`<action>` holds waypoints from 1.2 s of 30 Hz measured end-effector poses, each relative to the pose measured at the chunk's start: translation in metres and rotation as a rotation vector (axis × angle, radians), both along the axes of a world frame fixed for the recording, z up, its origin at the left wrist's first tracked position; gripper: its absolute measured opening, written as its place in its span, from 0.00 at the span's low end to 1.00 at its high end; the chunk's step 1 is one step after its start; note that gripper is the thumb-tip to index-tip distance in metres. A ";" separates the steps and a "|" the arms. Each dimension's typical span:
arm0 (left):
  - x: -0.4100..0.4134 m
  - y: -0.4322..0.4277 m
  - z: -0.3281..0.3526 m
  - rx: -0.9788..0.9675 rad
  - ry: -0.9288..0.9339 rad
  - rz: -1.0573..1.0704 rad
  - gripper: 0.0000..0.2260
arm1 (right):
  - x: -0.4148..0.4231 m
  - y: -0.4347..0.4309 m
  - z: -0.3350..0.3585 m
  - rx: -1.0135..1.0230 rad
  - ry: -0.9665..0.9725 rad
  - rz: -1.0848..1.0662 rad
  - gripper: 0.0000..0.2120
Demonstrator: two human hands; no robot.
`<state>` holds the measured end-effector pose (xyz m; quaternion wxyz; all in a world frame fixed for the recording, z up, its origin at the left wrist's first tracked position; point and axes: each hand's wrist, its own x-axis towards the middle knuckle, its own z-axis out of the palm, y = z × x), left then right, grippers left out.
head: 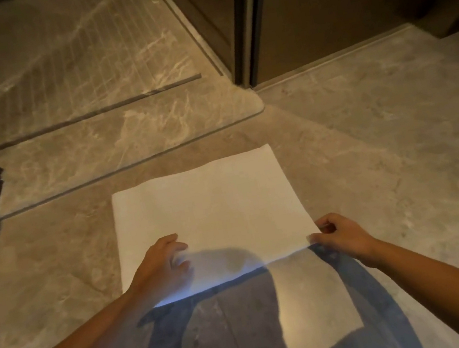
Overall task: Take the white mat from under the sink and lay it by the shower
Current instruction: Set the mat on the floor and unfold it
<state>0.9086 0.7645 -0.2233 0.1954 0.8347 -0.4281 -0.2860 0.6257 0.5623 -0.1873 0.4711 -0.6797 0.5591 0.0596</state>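
A: Where's the white mat [206, 208]?
B: Flat on the floor [368, 134], near side of the shower threshold [125, 149]. Right hand [340, 235] pinches the near right corner; left hand [161, 265] rests on the near edge w/ fingers loosely spread.
A: Tips?
B: Probably pull both corners taut, square the far edge w/ the threshold, press wrinkles out.

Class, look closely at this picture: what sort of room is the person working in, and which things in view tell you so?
Most likely a bathroom. A glass panel borders a grooved marble shower floor, and both hands, left hand and right hand, spread a white mat beside it.
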 end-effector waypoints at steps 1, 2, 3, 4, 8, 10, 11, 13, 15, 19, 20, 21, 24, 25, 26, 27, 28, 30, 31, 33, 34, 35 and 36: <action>0.001 -0.001 0.001 -0.008 0.011 0.017 0.14 | 0.000 0.001 -0.002 -0.006 0.000 -0.002 0.14; 0.001 -0.001 0.002 -0.011 0.019 0.027 0.14 | 0.001 0.002 -0.003 -0.008 -0.001 -0.005 0.14; 0.001 -0.001 0.002 -0.015 0.023 0.027 0.14 | 0.001 0.002 -0.004 -0.005 -0.002 -0.012 0.15; 0.000 0.000 0.002 -0.015 0.021 0.024 0.15 | 0.002 0.001 -0.005 0.003 -0.011 -0.027 0.14; 0.000 0.007 -0.001 -0.008 -0.005 0.039 0.15 | 0.009 -0.001 -0.009 -0.004 -0.088 -0.144 0.09; 0.003 0.013 -0.003 -0.021 -0.018 0.060 0.15 | 0.011 -0.001 -0.011 -0.022 -0.115 -0.186 0.10; 0.006 0.016 -0.004 -0.017 -0.028 0.077 0.16 | 0.013 -0.001 -0.013 -0.035 -0.122 -0.197 0.10; 0.015 0.025 -0.005 0.023 -0.050 0.136 0.18 | 0.016 -0.002 -0.015 -0.069 -0.129 -0.227 0.13; 0.023 0.033 -0.007 0.079 -0.096 0.189 0.19 | 0.020 -0.002 -0.017 -0.072 -0.139 -0.243 0.17; 0.027 0.044 -0.007 0.110 -0.186 0.294 0.18 | 0.027 -0.001 -0.017 -0.012 -0.195 -0.219 0.22; 0.026 0.046 -0.006 0.113 -0.204 0.316 0.18 | 0.028 -0.001 -0.017 -0.032 -0.205 -0.218 0.21; 0.026 0.047 -0.006 0.116 -0.210 0.334 0.17 | 0.029 0.000 -0.017 -0.058 -0.212 -0.222 0.20; 0.023 0.046 -0.007 0.130 -0.145 0.372 0.19 | 0.030 0.001 -0.020 -0.094 -0.241 -0.253 0.19; 0.021 0.044 -0.007 0.132 -0.123 0.385 0.20 | 0.030 0.001 -0.022 -0.100 -0.257 -0.260 0.19; 0.019 0.041 -0.006 0.132 -0.111 0.399 0.20 | 0.029 0.001 -0.023 -0.108 -0.275 -0.267 0.19; 0.018 0.039 -0.006 0.131 -0.105 0.410 0.20 | 0.027 0.000 -0.024 -0.117 -0.294 -0.276 0.18; 0.016 0.036 -0.005 0.131 -0.103 0.416 0.20 | 0.025 -0.001 -0.025 -0.126 -0.310 -0.287 0.18; 0.012 0.030 -0.004 0.134 -0.107 0.402 0.20 | 0.020 -0.007 -0.027 -0.150 -0.327 -0.305 0.17; 0.009 0.026 -0.004 0.135 -0.115 0.387 0.20 | 0.017 -0.011 -0.028 -0.163 -0.329 -0.312 0.17; 0.004 0.019 -0.004 0.123 -0.116 0.376 0.20 | 0.013 -0.020 -0.028 -0.185 -0.335 -0.336 0.16; 0.000 0.013 -0.004 0.114 -0.105 0.368 0.20 | 0.009 -0.025 -0.029 -0.196 -0.340 -0.366 0.15; -0.005 0.006 -0.005 0.108 -0.089 0.358 0.20 | 0.004 -0.031 -0.029 -0.204 -0.344 -0.405 0.14; -0.009 -0.001 -0.005 0.102 -0.067 0.350 0.21 | -0.001 -0.036 -0.029 -0.207 -0.349 -0.452 0.13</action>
